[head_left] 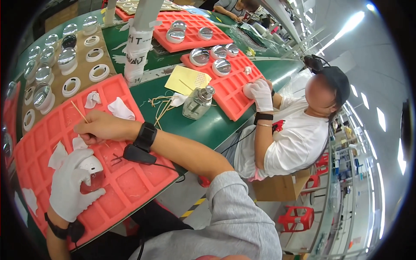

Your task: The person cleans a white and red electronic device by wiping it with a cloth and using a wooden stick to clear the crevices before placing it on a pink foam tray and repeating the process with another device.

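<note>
**A:** Green tabletop [208,125] runs from seven o'clock up toward one o'clock, with workstations and red stools beyond it. What sits closest to the person?

**B:** A red foam tray [125,182] with square pockets, at about eight o'clock. Most pockets are bare; several hold crumpled white wipes [120,109], and I count roughly five or six scraps.

**A:** And the hands?

**B:** The left hand [71,186], in a white glove, is wrapped around a small clear glass piece [92,175] resting in a tray pocket at eight o'clock. The right hand [99,128], bare, pinches a thin wooden stick [79,112] whose tip angles toward ten o'clock. A black wrist strap sits on that forearm.

**A:** What about other containers?

**B:** At ten o'clock a brown tray [82,65] holds white rings and shiny domed pieces; I count about five open rings, and the domes near the rim are too bent by the lens to count surely. At twelve o'clock a second red tray [190,32] carries three round mirrored discs. At one o'clock a third red tray [229,86] carries four.

**A:** Anything between them?

**B:** A clear pump bottle [197,103] stands upright near centre, just beside a yellow paper [187,80] and a loose bundle of sticks [162,106].

**A:** Anyone else?

**B:** A co-worker in a white shirt at three o'clock, one gloved hand [260,93] on the third tray's edge.
</note>
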Demonstrator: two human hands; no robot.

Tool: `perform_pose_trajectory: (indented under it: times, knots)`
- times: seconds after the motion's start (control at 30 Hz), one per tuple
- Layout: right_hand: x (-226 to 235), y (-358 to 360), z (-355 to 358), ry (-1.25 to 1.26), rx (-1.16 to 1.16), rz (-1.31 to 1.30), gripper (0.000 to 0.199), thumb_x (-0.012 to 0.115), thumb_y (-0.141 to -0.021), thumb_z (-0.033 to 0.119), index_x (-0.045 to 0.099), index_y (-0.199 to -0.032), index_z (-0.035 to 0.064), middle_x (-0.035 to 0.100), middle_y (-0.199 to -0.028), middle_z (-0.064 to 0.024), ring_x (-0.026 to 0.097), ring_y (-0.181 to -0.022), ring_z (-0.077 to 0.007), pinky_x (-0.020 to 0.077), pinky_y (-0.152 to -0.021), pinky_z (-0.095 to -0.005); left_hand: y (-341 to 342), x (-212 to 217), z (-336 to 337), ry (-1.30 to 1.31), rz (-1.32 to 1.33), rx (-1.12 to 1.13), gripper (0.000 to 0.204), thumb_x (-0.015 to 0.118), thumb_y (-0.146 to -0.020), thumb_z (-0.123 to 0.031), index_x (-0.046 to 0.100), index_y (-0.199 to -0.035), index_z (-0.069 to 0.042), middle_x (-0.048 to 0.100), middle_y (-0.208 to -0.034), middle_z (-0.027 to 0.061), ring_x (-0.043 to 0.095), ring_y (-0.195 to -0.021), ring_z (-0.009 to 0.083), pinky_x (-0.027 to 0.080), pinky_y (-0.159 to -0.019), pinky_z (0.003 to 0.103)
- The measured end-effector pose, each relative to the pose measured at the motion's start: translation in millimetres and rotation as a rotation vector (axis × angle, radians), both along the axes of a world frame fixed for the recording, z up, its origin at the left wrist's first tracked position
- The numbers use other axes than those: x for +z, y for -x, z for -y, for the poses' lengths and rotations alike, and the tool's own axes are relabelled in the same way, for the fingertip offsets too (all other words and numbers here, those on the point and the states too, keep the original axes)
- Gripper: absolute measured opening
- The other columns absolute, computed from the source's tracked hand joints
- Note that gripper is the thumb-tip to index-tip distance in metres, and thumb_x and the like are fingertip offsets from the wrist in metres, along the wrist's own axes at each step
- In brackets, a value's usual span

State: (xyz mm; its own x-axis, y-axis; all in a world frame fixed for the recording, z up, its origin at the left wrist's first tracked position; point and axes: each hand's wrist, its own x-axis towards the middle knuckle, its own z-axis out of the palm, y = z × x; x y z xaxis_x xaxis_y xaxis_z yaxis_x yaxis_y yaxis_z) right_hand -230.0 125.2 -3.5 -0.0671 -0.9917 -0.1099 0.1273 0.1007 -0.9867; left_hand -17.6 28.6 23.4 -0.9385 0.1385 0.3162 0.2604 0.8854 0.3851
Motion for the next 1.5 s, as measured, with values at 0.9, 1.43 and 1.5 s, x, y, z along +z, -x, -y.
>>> perform_pose_trajectory:
  times: [0.9,1.43,1.5]
  knots:
    - [-7.8,0.0,6.5,0.009,0.037,0.015,0.04,0.052,-0.104,0.029,0.05,-0.07,0.0069,0.051,-0.065,0.001,0.041,-0.056,-0.0058,0.0305,-0.048,-0.0232,0.7,3.2,7.4,-0.013,-0.106,-0.137,0.054,0.091,-0.057,-0.018,0.062,-0.102,-0.008,0.061,-0.123,0.012,0.059,-0.115,0.0382,0.051,-0.094,0.047]
    - [-8.2,1.7,6.9,-0.003,0.054,0.042,0.041,0.052,-0.104,0.029,0.05,-0.07,0.0058,0.049,-0.063,0.0004,0.038,-0.053,-0.0062,0.0284,-0.046,-0.0239,0.8,6.8,3.3,-0.03,-0.086,-0.104,0.054,0.09,-0.06,-0.013,0.055,-0.101,-0.011,0.059,-0.124,0.0117,0.058,-0.11,0.0356,0.047,-0.09,0.045]
    - [-8.5,2.0,7.3,-0.007,0.052,0.041,0.041,0.052,-0.104,0.029,0.05,-0.07,0.0058,0.049,-0.063,0.0005,0.038,-0.053,-0.0061,0.0282,-0.046,-0.0239,1.4,6.2,3.7,-0.04,-0.084,-0.106,0.053,0.09,-0.06,-0.013,0.056,-0.1,-0.011,0.059,-0.123,0.0115,0.058,-0.109,0.035,0.047,-0.089,0.045]
